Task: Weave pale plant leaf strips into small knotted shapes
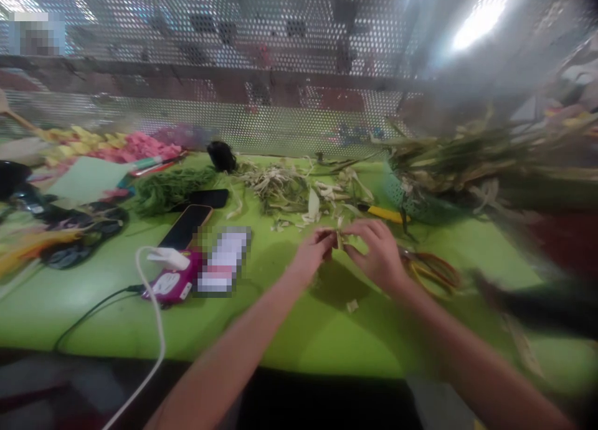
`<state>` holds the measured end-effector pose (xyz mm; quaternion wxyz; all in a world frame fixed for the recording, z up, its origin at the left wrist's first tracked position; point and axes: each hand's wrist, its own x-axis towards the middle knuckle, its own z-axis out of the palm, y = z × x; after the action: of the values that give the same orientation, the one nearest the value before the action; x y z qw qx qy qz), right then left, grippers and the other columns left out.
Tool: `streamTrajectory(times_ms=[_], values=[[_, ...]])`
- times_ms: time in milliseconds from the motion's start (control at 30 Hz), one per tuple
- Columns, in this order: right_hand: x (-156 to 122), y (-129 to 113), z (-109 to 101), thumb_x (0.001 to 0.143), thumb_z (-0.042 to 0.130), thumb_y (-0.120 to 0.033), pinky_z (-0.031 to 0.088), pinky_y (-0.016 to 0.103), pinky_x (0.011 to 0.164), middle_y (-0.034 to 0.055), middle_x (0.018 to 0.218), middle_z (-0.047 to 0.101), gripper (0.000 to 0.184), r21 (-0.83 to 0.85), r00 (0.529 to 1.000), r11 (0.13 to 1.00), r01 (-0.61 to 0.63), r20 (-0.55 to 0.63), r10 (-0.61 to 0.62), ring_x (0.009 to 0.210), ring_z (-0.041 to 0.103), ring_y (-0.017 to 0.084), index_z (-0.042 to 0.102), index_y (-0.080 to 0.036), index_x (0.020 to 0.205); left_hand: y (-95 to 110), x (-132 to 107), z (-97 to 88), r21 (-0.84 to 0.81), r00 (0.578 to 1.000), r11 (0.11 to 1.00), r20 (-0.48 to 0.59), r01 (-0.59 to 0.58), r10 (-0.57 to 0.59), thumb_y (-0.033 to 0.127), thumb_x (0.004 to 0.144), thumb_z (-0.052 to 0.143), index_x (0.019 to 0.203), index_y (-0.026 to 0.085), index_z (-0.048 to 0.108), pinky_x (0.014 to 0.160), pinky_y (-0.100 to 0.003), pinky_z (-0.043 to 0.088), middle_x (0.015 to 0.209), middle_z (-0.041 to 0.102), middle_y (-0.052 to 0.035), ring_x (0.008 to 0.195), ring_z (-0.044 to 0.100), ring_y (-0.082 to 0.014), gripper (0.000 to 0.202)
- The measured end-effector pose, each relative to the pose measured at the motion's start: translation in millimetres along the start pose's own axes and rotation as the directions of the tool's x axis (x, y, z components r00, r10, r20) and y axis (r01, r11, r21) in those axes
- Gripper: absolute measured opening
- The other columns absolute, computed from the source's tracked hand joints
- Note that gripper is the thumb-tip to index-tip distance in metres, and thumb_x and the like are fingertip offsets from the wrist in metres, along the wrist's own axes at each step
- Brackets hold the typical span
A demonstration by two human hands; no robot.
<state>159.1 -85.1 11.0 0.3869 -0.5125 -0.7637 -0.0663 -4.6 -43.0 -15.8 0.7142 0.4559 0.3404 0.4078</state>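
My left hand [314, 250] and my right hand [379, 250] meet over the green table [299, 330], a little right of centre. Both pinch a small pale strip of dried leaf [339, 238] between their fingertips. The fingers of each hand are curled closed around it. A tiny pale leaf scrap [352, 305] lies on the table just below my hands. The whole picture is blurred by motion.
Dried leaf scraps [299, 193] lie behind my hands. A green basket of long leaves [448, 162] stands at right, scissors [432, 269] beside my right hand. Two phones [187, 225], a pink device [172, 283] with white cable, and green fibres [166, 190] sit left. A perforated metal screen [280, 75] closes the back.
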Motion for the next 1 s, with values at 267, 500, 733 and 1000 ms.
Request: streamTrajectory(times_ms=[267,500,733,1000], values=[[-1.9,-3.7,-1.8,0.086,0.061,-0.024,0.045,0.032,0.071,0.0022,0.081,0.066,0.005,0.259,0.971,0.936,-0.239,0.041,0.237,0.078,0.058,0.019,0.065,-0.022,0.083,-3.7,-2.3,-2.3,0.218,0.996,0.974,0.075,-0.059,0.043,0.032,0.082,0.064,0.09,0.017,0.063,0.063,-0.025,0.034,0.075,0.057,-0.0005,0.065,0.045,-0.0099,0.017],[3.1,-5.9,2.6,0.077,0.066,-0.031,0.04,0.026,0.062,-0.0019,0.068,0.056,0.015,0.577,0.787,0.569,-0.585,0.236,0.569,0.065,0.05,0.014,0.058,-0.019,0.073,4.4,-9.2,0.5,0.346,0.979,0.922,0.164,-0.172,0.121,0.031,0.088,0.057,0.098,0.018,0.064,0.076,-0.03,0.038,0.082,0.06,-0.0027,0.078,0.051,-0.0143,0.018],[1.2,-3.4,8.0,0.074,0.071,-0.034,0.043,0.026,0.064,-0.0017,0.073,0.058,0.02,0.618,0.784,0.529,-0.582,0.254,0.566,0.067,0.052,0.013,0.059,-0.019,0.078,8.0,-9.4,3.0,0.314,0.986,0.938,0.114,-0.15,0.12,0.042,0.084,0.061,0.096,0.017,0.064,0.083,-0.033,0.041,0.089,0.064,-0.0051,0.088,0.055,-0.0178,0.028],[-0.7,-6.1,7.9,0.076,0.071,-0.038,0.046,0.028,0.066,0.0013,0.078,0.066,0.021,0.577,0.844,0.63,-0.52,0.233,0.483,0.069,0.057,0.015,0.067,-0.019,0.084,1.3,-0.5,-1.4,0.371,0.982,0.91,0.081,-0.186,0.168,0.038,0.085,0.058,0.091,0.017,0.067,0.079,-0.028,0.039,0.082,0.064,-0.0022,0.079,0.054,-0.015,0.024]])
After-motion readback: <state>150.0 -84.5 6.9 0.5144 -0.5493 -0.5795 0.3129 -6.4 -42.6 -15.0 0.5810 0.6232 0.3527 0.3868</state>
